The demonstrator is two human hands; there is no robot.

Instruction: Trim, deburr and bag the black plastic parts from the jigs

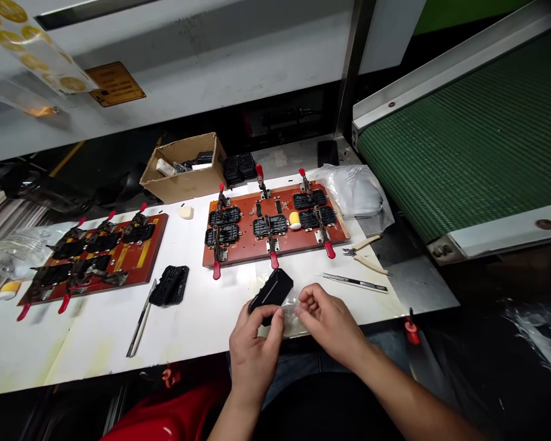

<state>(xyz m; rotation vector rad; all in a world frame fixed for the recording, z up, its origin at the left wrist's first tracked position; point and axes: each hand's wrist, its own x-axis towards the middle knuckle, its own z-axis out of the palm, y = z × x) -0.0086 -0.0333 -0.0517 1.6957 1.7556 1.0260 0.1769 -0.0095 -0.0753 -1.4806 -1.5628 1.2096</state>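
Observation:
My left hand [256, 343] is closed round a flat black plastic part [272, 294] and holds it just above the front edge of the white table [92, 343]. My right hand [328, 321] sits right beside it, fingers pinched on a piece of clear plastic film [294, 310] that hangs next to the part. Straight behind both hands lies a red-brown fixture board [275, 242] with red-handled toggle clamps, several black parts clamped on it and a yellow roll [294, 220].
A second red clamp board [96, 257] lies at the left, with a loose black part [169, 286] and a metal blade [141, 320] beside it. Cutters [365, 254] and a knife [356, 282] lie right. Cardboard box [186, 165] and clear bags [356, 193] behind; green conveyor [468, 135] at right.

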